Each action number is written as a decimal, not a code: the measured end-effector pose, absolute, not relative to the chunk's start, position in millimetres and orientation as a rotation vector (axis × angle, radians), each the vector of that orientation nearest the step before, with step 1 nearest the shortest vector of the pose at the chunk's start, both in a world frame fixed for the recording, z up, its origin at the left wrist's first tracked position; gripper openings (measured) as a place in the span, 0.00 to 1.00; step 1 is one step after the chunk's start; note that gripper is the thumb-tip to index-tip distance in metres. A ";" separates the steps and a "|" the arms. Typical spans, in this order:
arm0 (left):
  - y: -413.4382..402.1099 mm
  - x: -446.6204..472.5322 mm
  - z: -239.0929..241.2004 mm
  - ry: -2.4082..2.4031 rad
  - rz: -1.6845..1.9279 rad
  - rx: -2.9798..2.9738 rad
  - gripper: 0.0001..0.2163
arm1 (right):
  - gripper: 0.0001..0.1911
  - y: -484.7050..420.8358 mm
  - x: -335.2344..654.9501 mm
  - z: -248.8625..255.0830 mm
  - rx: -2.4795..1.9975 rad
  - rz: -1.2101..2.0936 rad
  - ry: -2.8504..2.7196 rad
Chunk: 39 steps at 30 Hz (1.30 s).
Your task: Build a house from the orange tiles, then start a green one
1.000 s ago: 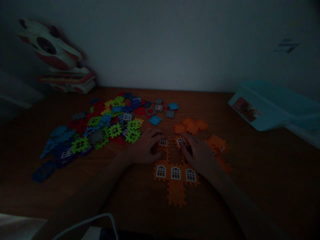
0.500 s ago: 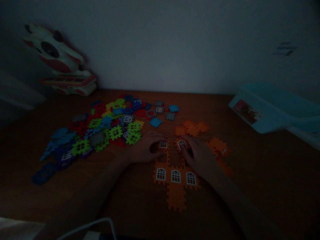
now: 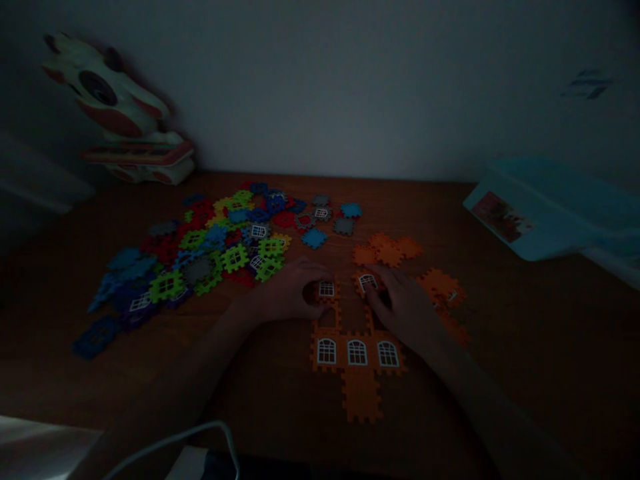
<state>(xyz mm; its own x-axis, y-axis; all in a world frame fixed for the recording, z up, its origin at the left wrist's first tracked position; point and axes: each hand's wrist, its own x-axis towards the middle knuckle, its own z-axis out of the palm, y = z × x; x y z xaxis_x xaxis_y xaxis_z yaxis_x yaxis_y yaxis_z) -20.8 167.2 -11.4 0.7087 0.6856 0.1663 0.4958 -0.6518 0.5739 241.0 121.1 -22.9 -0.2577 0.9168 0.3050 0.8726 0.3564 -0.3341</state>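
Observation:
In dim light a flat shape of joined orange tiles (image 3: 358, 363) with white arched windows lies on the wooden table (image 3: 525, 333). My left hand (image 3: 287, 293) curls its fingers round the upper left orange window tile (image 3: 327, 289). My right hand (image 3: 407, 310) pinches the upper right orange window tile (image 3: 367, 281). Both tiles sit at the top of the joined shape. Loose orange tiles (image 3: 387, 250) lie just beyond my right hand, and more orange tiles (image 3: 443, 288) lie to its right.
A big heap of loose tiles (image 3: 210, 250) in blue, green, red, grey and yellow spreads left of my hands. A white and red toy (image 3: 117, 117) stands at the back left by the wall. A pale blue box (image 3: 545, 213) lies at right. A white cable (image 3: 200, 437) curves near the front edge.
Both hands stay on the two upper window tiles. Only the view has shifted a little; the tiles and hands keep the same places relative to each other.

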 end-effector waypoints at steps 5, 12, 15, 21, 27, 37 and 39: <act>168.8 -20.6 -10.5 0.887 0.495 2.426 0.21 | 0.18 121.5 241.8 -23.7 -1.562 0.150 -2.185; 170.4 -22.2 -16.5 0.861 0.551 2.423 0.20 | 0.18 121.0 242.4 -26.0 -1.542 0.140 -2.166; 168.8 -20.7 -19.9 0.868 0.567 2.395 0.21 | 0.18 120.3 241.2 -25.0 -1.518 0.157 -2.133; 161.3 -14.6 -19.9 0.863 0.558 2.511 0.26 | 0.17 117.0 237.7 -20.2 -1.501 0.239 -2.008; 156.4 -10.5 -17.5 0.807 0.548 2.666 0.26 | 0.19 115.1 237.5 -19.3 -1.395 0.260 -2.029; 155.7 -7.6 -19.3 0.856 0.565 2.675 0.21 | 0.16 117.6 238.9 -19.8 -1.424 0.194 -2.169; 155.7 -7.4 -19.1 0.859 0.557 2.668 0.21 | 0.15 118.4 239.8 -21.2 -1.422 0.176 -2.187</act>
<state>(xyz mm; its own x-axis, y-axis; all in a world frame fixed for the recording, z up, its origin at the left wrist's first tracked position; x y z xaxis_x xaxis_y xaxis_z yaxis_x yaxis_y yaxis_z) -7.4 155.7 -19.1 0.7485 0.6044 0.2727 0.4952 -0.7831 0.3762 239.8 118.4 -21.2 -0.3128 0.8819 0.3528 0.8143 0.4402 -0.3783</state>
